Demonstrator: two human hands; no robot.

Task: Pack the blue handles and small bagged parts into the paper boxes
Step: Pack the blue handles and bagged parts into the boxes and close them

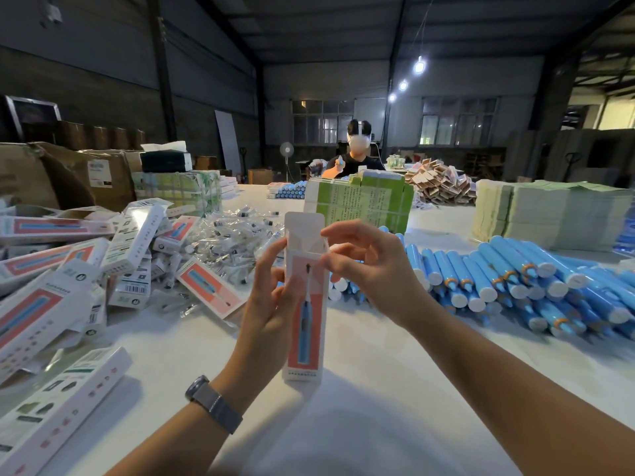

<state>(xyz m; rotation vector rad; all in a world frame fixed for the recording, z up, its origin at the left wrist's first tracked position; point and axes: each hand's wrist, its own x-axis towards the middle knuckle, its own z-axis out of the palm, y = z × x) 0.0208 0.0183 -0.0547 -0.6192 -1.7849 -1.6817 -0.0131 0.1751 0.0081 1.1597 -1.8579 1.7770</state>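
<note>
Left hand (271, 297) grips an upright box (304, 304) above the white worktop (360, 389); right hand (364, 266) pinches its open top flap. Step judged: closing or opening; contents unseen. Next: tuck the flap squarely. Boxes (51, 304) left, bagged parts (226, 242) centre, handles (515, 280) right; beyond, a seated worker (357, 156), dim warehouse.

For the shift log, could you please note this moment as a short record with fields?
held item: paper box, upright, top flap open
left hand: grips the box's side
right hand: fingers at the box's open top
blue handles: piled on the table's right
bagged parts: heaped behind the box, left
boxes: piled at the left
</note>
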